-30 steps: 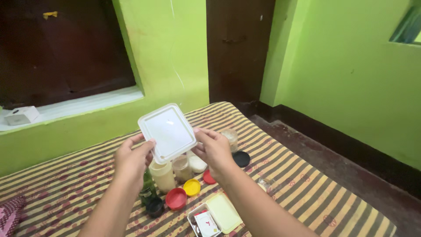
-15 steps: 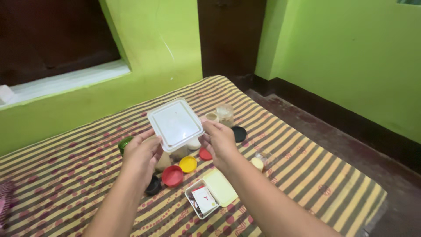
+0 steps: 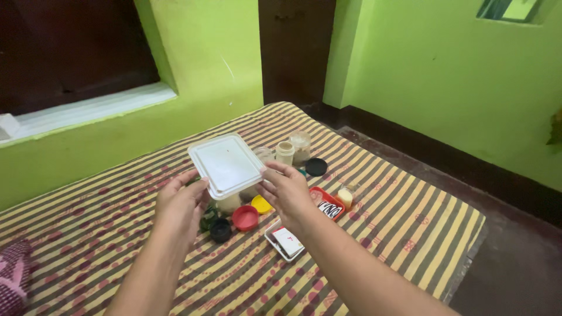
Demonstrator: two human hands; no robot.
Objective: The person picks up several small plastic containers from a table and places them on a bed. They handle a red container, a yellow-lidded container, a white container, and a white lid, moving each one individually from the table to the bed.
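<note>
Both my hands hold a square white plastic lid [image 3: 225, 164] in the air above a striped mat [image 3: 404, 234]. My left hand [image 3: 178, 208] grips its lower left edge. My right hand [image 3: 285, 190] pinches its right edge. Below the lid lie a red cap [image 3: 245, 217], a yellow cap [image 3: 261, 204] and a black cap [image 3: 220, 229], partly hidden jars behind them. An open small white box [image 3: 285, 241] with a card inside sits just under my right wrist.
Small jars [image 3: 285, 152] and a black lid [image 3: 316, 167] stand beyond the lid. A red tray [image 3: 327, 205] and a little jar [image 3: 346, 196] lie to the right. The mat ends at a dark floor [image 3: 515, 269]. Green walls and a white ledge [image 3: 88, 111] lie behind.
The view has shifted, and the lid sits slightly lower and to the left. The red tray has come into view, and the small box's pale lid is no longer seen.
</note>
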